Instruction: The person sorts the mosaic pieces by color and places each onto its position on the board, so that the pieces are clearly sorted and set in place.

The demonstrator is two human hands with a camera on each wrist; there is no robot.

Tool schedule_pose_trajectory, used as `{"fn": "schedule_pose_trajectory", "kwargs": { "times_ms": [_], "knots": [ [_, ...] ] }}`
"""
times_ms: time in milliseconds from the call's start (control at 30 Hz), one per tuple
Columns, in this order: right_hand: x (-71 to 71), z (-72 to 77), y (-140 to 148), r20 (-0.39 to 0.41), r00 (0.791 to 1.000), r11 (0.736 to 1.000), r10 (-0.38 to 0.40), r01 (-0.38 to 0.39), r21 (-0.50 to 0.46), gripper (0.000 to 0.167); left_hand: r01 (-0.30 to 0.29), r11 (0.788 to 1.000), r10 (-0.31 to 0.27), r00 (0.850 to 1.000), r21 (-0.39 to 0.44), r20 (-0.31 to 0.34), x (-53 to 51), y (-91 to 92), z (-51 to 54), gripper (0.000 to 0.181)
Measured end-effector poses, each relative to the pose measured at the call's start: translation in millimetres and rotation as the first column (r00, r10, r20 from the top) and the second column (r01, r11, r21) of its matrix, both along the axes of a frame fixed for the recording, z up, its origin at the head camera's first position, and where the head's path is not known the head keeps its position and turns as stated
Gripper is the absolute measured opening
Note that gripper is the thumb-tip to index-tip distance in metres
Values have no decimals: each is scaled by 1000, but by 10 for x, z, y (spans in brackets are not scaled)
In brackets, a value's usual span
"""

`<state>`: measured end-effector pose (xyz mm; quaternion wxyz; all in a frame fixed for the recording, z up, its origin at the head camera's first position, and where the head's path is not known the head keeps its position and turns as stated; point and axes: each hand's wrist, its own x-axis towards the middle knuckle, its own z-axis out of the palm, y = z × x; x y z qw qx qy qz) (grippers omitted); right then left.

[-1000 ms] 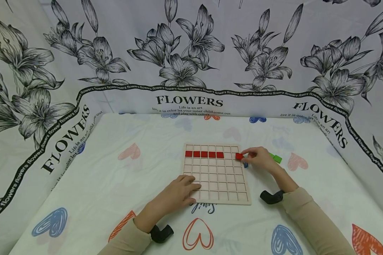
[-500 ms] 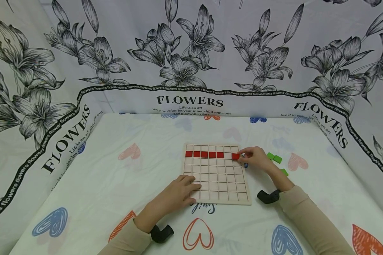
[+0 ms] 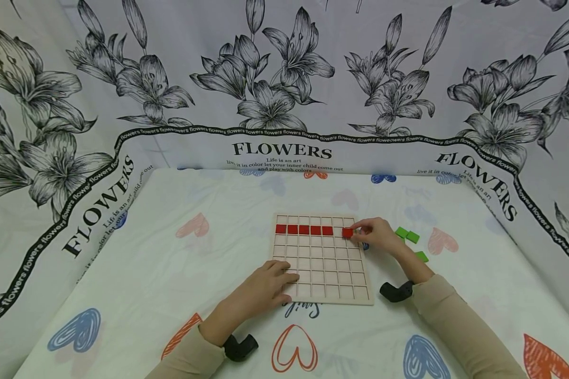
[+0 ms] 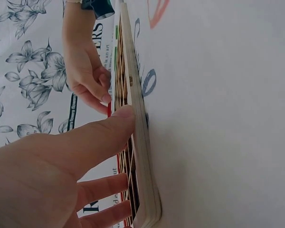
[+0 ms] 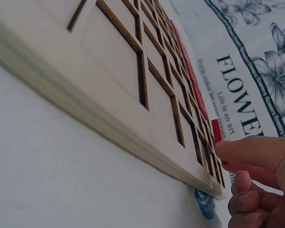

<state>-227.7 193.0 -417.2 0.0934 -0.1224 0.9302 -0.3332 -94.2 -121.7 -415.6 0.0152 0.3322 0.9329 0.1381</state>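
A wooden grid board lies flat on the table, with a row of several red square tiles in its second row from the back. My right hand pinches another red tile between thumb and fingers, just over the right end of that row. In the right wrist view this held tile looks raised and tilted above the grid. My left hand rests on the board's front left corner, fingers spread over the cells. The left wrist view shows the left thumb against the board's edge.
Several green tiles lie on the cloth to the right of the board, partly behind the right forearm. A white tablecloth with printed hearts covers the table. A flower-printed curtain stands along the back and sides.
My right hand has moved slightly left over the board with the red tile, towards the row of red tiles. More of the green tiles shows now. The left hand stays where it was.
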Motion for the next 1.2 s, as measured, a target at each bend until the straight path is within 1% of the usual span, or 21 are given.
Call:
{"fn": "schedule_pose_trajectory", "kwargs": {
  "times_ms": [200,433,533,900,1200],
  "knots": [
    [-17,-20,-33,-5,1000,1000,13,-13,-14,29,-2,1000,2,1000,-4,-2,6,-1,3,43],
    [-7,-25,-76,-42,998,999,39,-40,-22,29,0,1000,-1,1000,-4,-15,3,-11,-21,42],
    [-5,-19,-88,-41,998,999,40,-41,-24,28,2,1000,-2,1000,-5,-16,2,-14,-22,42],
    [-28,-22,-130,-10,1000,1000,19,-19,-15,29,-1,1000,1,1000,-8,-5,3,-13,-8,42],
    [-55,-24,-137,-14,1000,1000,6,-6,0,29,1,1000,-1,1000,-9,-9,2,-9,1,43]
  ]
}}
